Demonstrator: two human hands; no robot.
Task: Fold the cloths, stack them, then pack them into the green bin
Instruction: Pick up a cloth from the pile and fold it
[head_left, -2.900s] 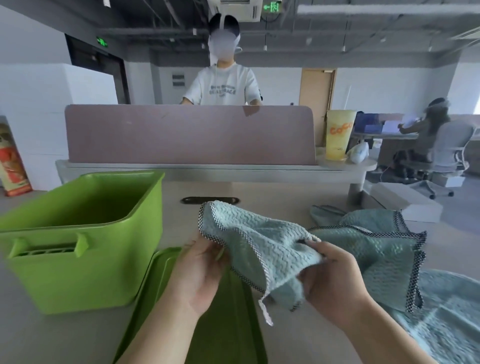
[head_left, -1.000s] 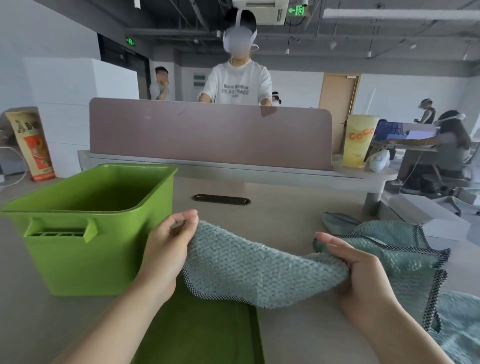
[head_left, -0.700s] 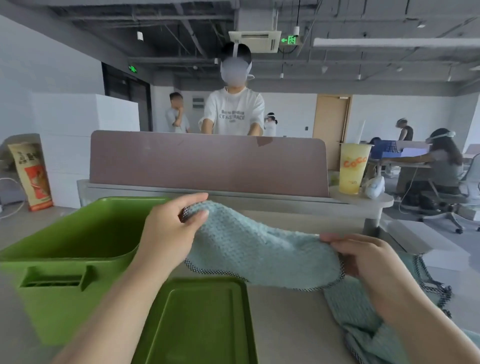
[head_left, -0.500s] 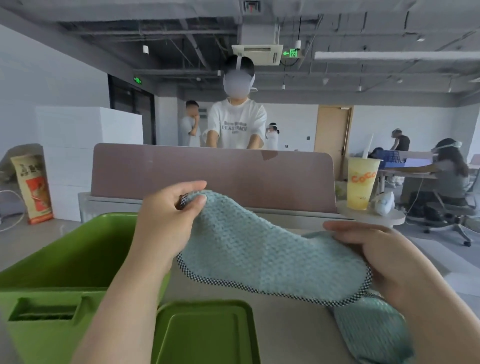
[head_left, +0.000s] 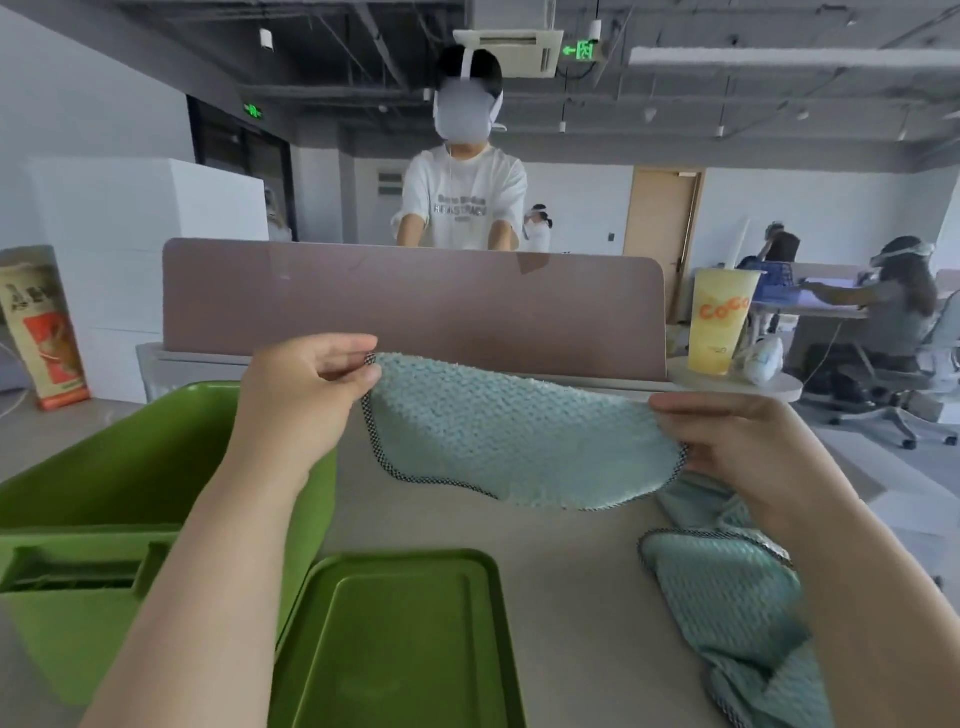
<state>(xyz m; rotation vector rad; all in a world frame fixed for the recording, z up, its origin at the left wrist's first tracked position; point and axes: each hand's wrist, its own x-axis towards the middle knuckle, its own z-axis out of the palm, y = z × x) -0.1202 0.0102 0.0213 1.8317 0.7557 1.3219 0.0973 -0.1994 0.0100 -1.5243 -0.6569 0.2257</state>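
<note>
A light teal cloth (head_left: 514, 441) with a checkered black-and-white hem hangs spread in the air above the table. My left hand (head_left: 306, 395) pinches its upper left corner. My right hand (head_left: 737, 452) grips its right edge. The green bin (head_left: 104, 483) stands open at the left, partly behind my left forearm. More teal cloths (head_left: 737, 608) lie crumpled on the table at the right, below my right arm.
The bin's green lid (head_left: 395, 639) lies flat on the table (head_left: 566, 587) in front of me. A mauve divider panel (head_left: 415, 306) closes off the far edge. A yellow cup (head_left: 719, 322) stands at the back right. A person stands behind the divider.
Both hands raised the cloth from low over the table and stretched it out flat between them. The view tilted upward, so the bin and lid sit lower in the frame.
</note>
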